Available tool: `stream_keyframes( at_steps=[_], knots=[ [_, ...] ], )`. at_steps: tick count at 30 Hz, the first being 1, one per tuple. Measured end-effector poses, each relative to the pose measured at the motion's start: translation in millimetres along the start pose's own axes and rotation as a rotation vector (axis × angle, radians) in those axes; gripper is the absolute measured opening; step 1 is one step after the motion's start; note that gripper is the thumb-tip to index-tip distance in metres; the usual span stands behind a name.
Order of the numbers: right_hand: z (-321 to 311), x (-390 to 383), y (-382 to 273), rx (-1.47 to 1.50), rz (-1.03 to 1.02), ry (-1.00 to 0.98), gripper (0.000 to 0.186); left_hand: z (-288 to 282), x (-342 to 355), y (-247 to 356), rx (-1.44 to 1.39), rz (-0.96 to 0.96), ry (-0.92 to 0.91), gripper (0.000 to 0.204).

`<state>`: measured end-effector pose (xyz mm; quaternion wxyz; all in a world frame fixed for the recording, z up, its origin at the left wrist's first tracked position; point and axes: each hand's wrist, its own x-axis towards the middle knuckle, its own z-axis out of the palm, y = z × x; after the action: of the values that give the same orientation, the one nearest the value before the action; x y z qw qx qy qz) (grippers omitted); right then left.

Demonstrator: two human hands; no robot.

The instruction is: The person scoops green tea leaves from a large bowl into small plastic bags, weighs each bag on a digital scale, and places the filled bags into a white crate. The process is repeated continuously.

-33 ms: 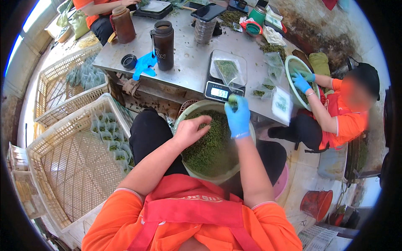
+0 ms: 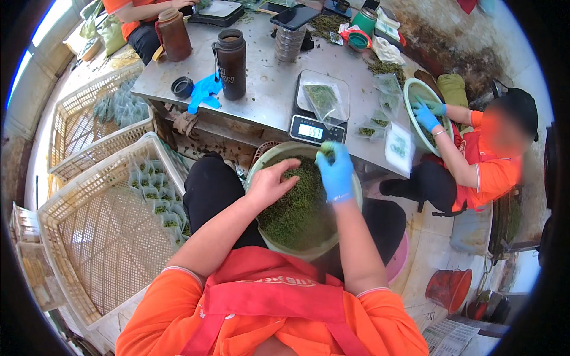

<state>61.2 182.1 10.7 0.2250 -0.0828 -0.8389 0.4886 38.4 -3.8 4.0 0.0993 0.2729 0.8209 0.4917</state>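
Observation:
Between my knees stands a pale green basin (image 2: 259, 169) full of small green grains that look like green peppercorns (image 2: 297, 207). Over its left side hovers my bare left hand (image 2: 272, 185), fingers curved, thumb and index finger apart, nothing seen between them. My right hand (image 2: 336, 177), in a blue glove, is over the basin's far right edge, closed on a pinch of the green peppercorns (image 2: 325, 152) at its fingertips. Just beyond it, a digital scale (image 2: 316, 129) on the table carries a clear plastic bag (image 2: 325, 102) partly filled with green peppercorns.
Left of me, a plastic crate (image 2: 101, 243) holds several small filled bags; another crate (image 2: 65, 139) stands behind it. The metal table (image 2: 261, 113) bears bottles, a blue glove (image 2: 205, 94) and more bags. A co-worker (image 2: 493, 148) at right handles another basin (image 2: 409, 98).
My gloved right hand has shifted slightly left and down, toward the basin, with the pinch still at its fingertips. My left hand has risen slightly.

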Motion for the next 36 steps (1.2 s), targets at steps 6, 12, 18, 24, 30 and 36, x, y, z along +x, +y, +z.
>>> stream_keyframes(
  at_steps=[6, 12, 18, 24, 30, 36],
  knots=[
    [-1, -45, -17, 0.41, 0.397, -0.299, 0.022, 20, 3, -6, -0.786, -0.179, -0.218, 0.036],
    [-15, -38, -20, -0.183, 0.251, -0.417, 0.019, 16, -1, -11, -0.5, -0.194, -0.233, 0.018],
    [-16, 8, -16, -0.21, -0.11, -0.049, 0.037, 6, -3, 0, -0.023, -0.005, -0.167, 0.027],
    [6, 58, -16, -0.58, -0.108, -0.136, 0.054, 3, 1, -1, 0.077, 0.031, -0.155, 0.029],
    [13, 59, -6, -0.571, -0.139, 0.012, 0.038, 5, 1, -6, 0.105, 0.074, -0.144, 0.028],
    [1, 5, -7, 0.097, 0.045, 0.14, 0.018, 12, 3, -11, -0.147, 0.003, 0.012, 0.035]
  ],
)
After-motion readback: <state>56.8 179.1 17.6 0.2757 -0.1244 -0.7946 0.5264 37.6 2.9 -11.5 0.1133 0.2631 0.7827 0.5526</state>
